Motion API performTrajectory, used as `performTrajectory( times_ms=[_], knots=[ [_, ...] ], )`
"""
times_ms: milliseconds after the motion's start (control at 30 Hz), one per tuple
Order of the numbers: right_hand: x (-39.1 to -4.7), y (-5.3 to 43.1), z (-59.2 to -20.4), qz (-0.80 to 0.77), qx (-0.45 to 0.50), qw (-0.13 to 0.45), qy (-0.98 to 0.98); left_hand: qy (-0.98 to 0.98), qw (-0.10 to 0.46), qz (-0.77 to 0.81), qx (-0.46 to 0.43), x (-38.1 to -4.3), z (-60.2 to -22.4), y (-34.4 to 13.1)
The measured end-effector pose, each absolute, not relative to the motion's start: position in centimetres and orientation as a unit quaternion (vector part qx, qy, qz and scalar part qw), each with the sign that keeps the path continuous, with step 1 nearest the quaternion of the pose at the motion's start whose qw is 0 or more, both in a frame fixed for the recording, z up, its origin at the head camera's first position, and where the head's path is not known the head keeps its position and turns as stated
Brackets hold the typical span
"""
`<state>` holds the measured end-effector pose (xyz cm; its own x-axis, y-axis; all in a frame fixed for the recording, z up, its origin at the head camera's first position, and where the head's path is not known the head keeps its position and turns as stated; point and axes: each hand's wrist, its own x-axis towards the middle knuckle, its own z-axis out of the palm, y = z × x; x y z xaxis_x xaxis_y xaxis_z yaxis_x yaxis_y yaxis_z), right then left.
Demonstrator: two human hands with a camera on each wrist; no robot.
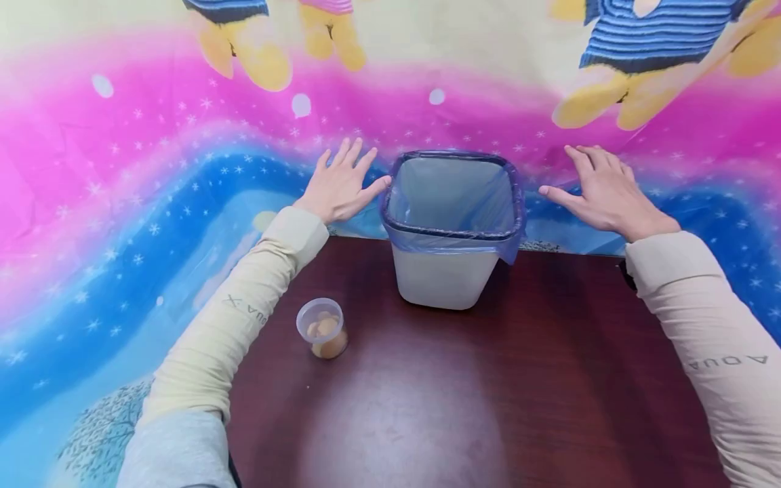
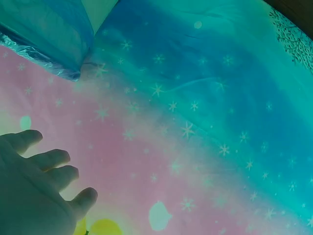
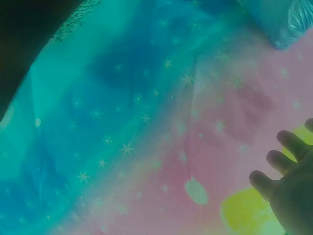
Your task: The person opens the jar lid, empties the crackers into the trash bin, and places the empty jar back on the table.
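Note:
A white bin point(image 1: 442, 278) stands at the back of the table, lined with a translucent blue bag point(image 1: 512, 245) folded over its rim. My left hand point(image 1: 342, 181) is spread out just left of the bin, its thumb tip right at the bag's edge in the head view. To the right of the bin, my right hand point(image 1: 610, 193) is held up with fingers extended, a gap between its thumb and the bag. Neither hand holds anything. The left wrist view shows the left hand's fingers point(image 2: 61, 176) apart and the bag's corner point(image 2: 63, 54) beyond.
A small clear cup point(image 1: 322, 325) with tan, rounded pieces inside stands on the dark reddish table point(image 1: 403, 407), near the left forearm. Behind the table hangs a pink and blue cloth point(image 1: 183, 122) printed with snowflakes and bears.

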<state>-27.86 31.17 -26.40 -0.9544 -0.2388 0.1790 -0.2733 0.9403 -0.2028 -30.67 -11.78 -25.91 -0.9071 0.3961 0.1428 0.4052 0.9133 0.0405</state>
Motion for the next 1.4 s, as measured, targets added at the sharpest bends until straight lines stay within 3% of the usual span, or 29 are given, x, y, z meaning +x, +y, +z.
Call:
performTrajectory(
  times_ms=[633, 1400],
  knots=[
    [-27.8, 31.0, -27.0, 0.189, 0.133, 0.08, -0.97, -0.975, 0.06, -0.049, -0.209, -30.3, -26.1, -12.2],
    [-26.5, 27.3, -27.3, 0.235, 0.179, 0.151, -0.943, -0.969, 0.093, -0.073, -0.219, -29.0, -26.2, -13.9]
  ],
)
